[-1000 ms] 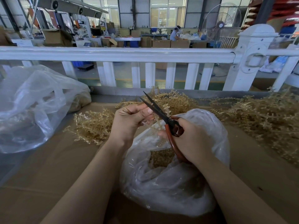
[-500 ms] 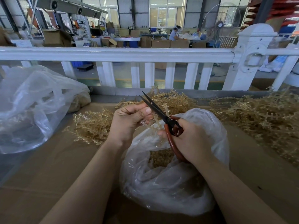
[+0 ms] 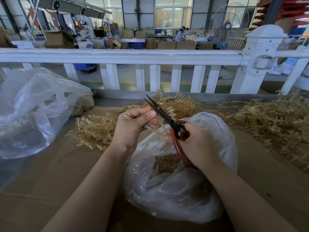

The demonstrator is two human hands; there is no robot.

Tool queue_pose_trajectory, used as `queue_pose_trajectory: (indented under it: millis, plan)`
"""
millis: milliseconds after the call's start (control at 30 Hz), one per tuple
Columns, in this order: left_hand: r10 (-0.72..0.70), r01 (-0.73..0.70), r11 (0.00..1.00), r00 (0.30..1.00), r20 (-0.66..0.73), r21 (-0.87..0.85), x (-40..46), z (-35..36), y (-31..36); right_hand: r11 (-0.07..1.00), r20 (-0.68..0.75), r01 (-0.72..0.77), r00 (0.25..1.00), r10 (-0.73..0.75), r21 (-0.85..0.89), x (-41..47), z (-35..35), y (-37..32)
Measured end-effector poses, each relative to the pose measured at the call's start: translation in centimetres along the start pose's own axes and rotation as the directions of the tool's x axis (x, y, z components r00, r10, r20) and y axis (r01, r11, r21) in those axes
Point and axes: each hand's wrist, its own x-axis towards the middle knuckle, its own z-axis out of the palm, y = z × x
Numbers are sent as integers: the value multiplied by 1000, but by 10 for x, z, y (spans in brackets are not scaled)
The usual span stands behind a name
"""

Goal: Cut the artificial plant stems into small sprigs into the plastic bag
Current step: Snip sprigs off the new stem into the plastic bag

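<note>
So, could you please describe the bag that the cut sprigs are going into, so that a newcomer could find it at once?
Start at the white railing and come down across the cardboard-covered table to the person's two forearms. The plastic bag sits between and under them, below the scissors. Unlike the larger bag at the far left, its mouth is open toward the hands, with small tan sprigs inside.

White railing (image 3: 120,56), standing fan (image 3: 228,25)

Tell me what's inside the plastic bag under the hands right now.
Through the open mouth of the plastic bag, a heap of tan cut sprigs shows. The right hand and crumpled film cover the rest, so how full it is cannot be seen.
</note>
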Motion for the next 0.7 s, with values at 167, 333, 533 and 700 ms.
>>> queue_pose_trajectory:
  millis: [167,333,533,700]
  plan:
    - [-50,51,998,999,-17,26,-1,1,-1,994,20,-27,999,25,110,-3,-1,-2]
    - [-87,88,995,996,-36,44,-1,3,1,939,-5,-146,988,155,311,0,-3,-7]
    - [-96,95,995,995,21,24,-4,8,1,760,140,-350,934,329,548,6,-12,-8]
    - [-143,141,989,989,48,31,-4,12,1,709,216,-378,925,312,595,8,-15,-10]
